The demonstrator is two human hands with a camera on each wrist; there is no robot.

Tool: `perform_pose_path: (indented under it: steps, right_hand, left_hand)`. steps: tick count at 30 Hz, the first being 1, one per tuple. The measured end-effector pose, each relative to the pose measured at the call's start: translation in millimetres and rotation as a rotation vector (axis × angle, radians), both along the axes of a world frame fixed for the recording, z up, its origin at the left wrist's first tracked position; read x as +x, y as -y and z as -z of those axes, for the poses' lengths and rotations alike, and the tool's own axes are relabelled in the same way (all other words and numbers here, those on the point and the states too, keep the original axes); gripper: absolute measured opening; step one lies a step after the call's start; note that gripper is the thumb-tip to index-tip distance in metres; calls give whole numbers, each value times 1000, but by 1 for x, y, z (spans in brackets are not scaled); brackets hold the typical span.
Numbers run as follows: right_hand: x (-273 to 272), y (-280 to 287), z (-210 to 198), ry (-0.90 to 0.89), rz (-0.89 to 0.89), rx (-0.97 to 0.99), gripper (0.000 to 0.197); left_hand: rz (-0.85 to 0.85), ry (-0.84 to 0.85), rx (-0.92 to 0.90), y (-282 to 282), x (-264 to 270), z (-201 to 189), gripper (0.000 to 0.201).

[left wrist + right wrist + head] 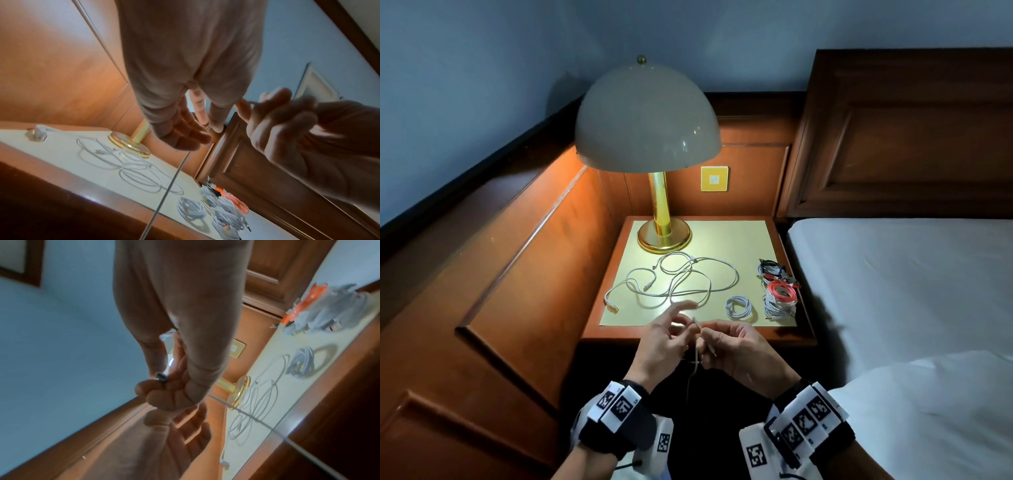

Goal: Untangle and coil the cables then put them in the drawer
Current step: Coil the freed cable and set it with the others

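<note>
Head view, lower centre: my right hand (732, 346) pinches a cable end (697, 325); left hand (664, 339) loose-fingered beside it. Coils (779, 291) done at counter (756, 240) right; white tangle (678, 281) and drawer remain.

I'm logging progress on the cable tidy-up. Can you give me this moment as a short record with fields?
right hand: grips a white cable near its plug
left hand: fingers spread, beside the cable end
loose cables: white, sprawled tangled on the nightstand
small coil: white, on the nightstand
bundled cables: white, red, black, at the right edge
lamp: at the back
drawer: not in view
</note>
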State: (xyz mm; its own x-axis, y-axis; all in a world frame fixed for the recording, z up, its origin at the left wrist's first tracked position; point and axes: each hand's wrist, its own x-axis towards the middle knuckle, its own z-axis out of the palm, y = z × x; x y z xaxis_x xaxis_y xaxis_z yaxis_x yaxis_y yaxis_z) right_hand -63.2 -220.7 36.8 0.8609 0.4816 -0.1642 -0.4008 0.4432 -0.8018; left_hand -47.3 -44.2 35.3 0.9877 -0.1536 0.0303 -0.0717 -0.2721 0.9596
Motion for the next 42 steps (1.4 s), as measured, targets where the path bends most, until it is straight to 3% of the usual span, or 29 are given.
perform_pose_path:
  steps: [3, 7, 11, 13, 15, 18, 22, 25, 33, 39, 42]
  right_hand:
    - [-4, -2, -1, -98, -75, 137, 32]
    - [-9, -6, 0, -91, -140, 161, 28]
    - [-7, -5, -4, -93, -131, 284, 23]
    - [-6, -6, -8, -36, -133, 292, 18]
    - [-1, -9, -11, 33, -110, 273, 14]
    - [9, -10, -15, 162, -21, 155, 14]
    - [21, -8, -21, 465, 214, -275, 15]
    - [23, -10, -20, 544, 352, -402, 17]
    - [33, 2, 13, 965, 367, -915, 10]
    - [32, 14, 30, 781, 170, -938, 11]
    - [26, 15, 27, 611, 133, -852, 22]
  left_hand:
    - [33, -21, -125, 6, 0, 1, 27]
    - [40, 62, 2, 7, 6, 9, 31]
    - [61, 41, -31, 14, -4, 22, 9]
    - [59, 73, 48, 16, -7, 35, 10]
    - [92, -40, 75, 19, -8, 41, 20]
    - [102, -106, 28, 24, -13, 36, 26]
    - [130, -138, -77, 24, -17, 32, 23]
    - [122, -118, -65, 20, -14, 34, 25]
    - [110, 78, 137, 13, -13, 29, 12]
    - [54, 401, 302, 3, -7, 22, 11]
    - [44, 442, 282, 3, -2, 22, 7]
